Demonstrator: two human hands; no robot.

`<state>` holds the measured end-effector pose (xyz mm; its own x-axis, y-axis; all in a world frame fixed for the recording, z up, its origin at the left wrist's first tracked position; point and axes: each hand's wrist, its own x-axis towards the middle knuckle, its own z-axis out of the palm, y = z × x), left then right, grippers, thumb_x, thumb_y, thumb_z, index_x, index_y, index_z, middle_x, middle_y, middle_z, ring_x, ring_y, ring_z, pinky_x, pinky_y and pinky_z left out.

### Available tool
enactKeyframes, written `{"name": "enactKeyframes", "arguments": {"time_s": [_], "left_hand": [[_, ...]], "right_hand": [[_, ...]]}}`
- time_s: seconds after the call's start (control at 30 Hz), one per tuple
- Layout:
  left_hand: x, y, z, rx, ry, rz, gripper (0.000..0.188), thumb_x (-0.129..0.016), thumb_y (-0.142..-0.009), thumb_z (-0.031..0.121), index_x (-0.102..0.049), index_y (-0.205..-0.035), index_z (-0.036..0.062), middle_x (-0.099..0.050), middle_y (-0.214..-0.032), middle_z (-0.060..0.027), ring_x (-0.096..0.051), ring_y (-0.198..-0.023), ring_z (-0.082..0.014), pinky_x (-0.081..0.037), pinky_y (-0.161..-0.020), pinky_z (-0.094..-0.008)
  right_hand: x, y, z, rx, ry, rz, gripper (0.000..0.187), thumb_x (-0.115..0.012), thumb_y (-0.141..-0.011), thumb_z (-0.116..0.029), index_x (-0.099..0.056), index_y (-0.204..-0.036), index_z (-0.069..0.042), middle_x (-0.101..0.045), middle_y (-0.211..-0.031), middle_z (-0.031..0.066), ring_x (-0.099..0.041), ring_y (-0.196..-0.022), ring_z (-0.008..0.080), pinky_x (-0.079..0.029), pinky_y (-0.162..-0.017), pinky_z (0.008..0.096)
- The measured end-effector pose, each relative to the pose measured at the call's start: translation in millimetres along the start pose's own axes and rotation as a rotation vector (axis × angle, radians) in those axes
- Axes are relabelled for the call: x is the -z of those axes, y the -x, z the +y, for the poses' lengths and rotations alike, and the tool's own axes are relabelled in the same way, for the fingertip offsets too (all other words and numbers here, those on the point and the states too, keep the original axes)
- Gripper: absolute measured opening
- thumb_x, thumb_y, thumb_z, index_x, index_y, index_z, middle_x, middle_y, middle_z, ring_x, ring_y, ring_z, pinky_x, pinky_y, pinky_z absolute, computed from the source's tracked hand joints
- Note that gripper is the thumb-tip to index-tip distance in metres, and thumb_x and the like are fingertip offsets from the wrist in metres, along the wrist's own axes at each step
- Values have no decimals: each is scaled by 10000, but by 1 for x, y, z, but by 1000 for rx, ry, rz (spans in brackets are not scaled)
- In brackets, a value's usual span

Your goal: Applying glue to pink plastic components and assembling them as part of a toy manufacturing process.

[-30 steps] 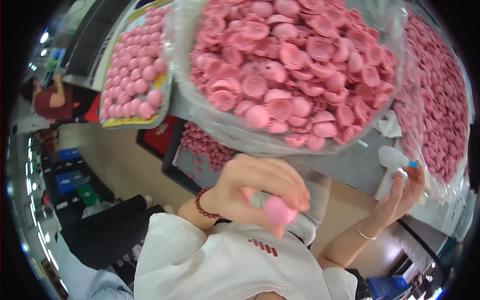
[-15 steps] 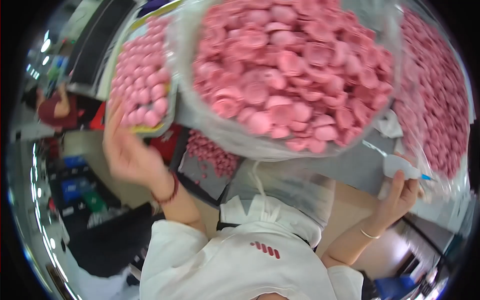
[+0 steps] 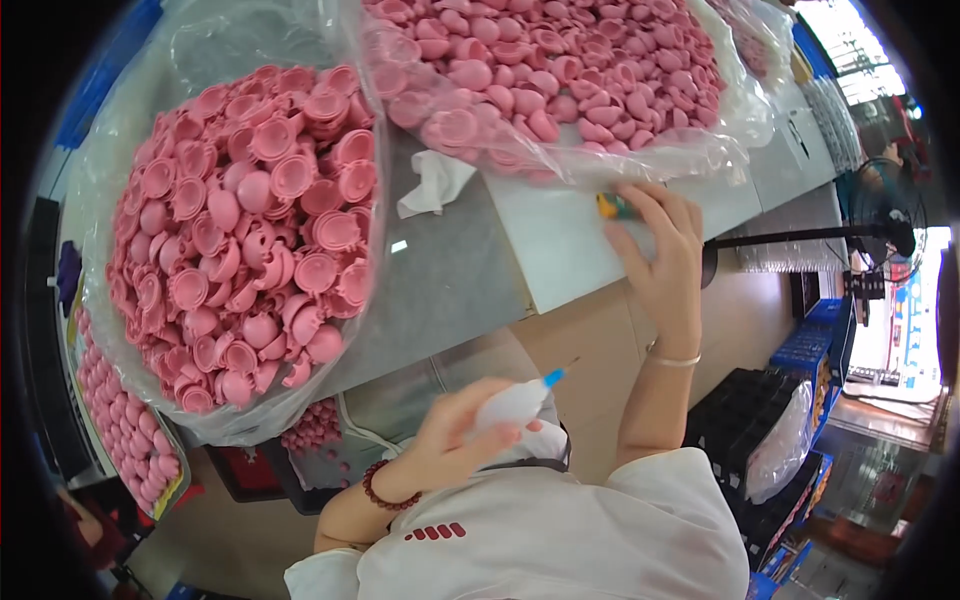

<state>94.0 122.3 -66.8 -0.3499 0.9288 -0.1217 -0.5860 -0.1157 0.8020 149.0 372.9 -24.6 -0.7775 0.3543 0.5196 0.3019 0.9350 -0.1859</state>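
Closest to my chest, my left hand (image 3: 455, 440) has its grip clamped around a small white squeeze bottle (image 3: 512, 405) with a blue tip (image 3: 553, 377). The bottle's long axis runs from my palm up and to the right, so the tip points toward my other hand. A red bead bracelet (image 3: 385, 490) sits on that wrist.

Farther out, my right hand (image 3: 662, 250) reaches onto the white sheet (image 3: 560, 240) on the grey surface (image 3: 450, 290). Its fingers are spread, the tips resting just beside a small yellow and green piece (image 3: 612, 207) at the edge of the bag; I cannot tell whether they pinch it. That piece lies up and right of the bottle tip, so my right hand is far the nearer.

A crumpled white cloth (image 3: 432, 182) lies to the left. Beyond are two clear plastic bags of pink caps, one at my left (image 3: 250, 240) and one ahead (image 3: 560, 70).
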Motion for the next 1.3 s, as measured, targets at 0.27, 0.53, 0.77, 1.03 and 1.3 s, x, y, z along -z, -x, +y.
{"name": "enactKeyframes", "arguments": {"time_s": [0.27,0.53,0.77,1.03,1.3], "left_hand": [[51,-113,-126,117,-892,-24,405,-536,-830,315,-480,-1079,0,-590,-805,-97,-565,-690,-158,-452,-621,-278],[67,-111,-152,16,-946,-70,430,-508,-841,344,-447,-1127,29,-573,-862,-98,-553,-701,-170,-440,-659,-297],[64,-112,-148,-129,-1165,-11,398,-501,-849,337,-449,-1076,14,-544,-730,-100,-492,-603,-184,-420,-602,-316],[70,-111,-160,-173,-1205,19,374,-511,-845,325,-490,-1005,-13,-555,-725,-117,-528,-619,-193,-428,-601,-311],[65,-110,-146,-104,-1200,-6,386,-513,-831,330,-507,-1049,12,-570,-913,-147,-537,-879,-285,-403,-798,-362]], "right_hand": [[-5,29,-5,-218,-523,372,198,-406,-906,-184,-464,-917,5,-538,-702,50,-468,-514,83,-361,-474,186],[-117,176,9,-1332,-977,102,343,-391,-872,-363,-475,-670,-98,-386,-494,-30,-308,-408,37,-205,-368,186],[-136,194,26,-1372,-1126,170,324,-408,-851,-299,-541,-772,-14,-426,-555,-15,-361,-480,58,-259,-413,201],[-129,179,23,-1291,-971,80,373,-336,-833,-297,-368,-524,-91,-355,-441,-8,-293,-379,77,-205,-358,220],[-128,180,26,-1263,-939,30,382,-343,-832,-300,-370,-512,-93,-357,-435,-4,-299,-377,81,-214,-360,222]]}}
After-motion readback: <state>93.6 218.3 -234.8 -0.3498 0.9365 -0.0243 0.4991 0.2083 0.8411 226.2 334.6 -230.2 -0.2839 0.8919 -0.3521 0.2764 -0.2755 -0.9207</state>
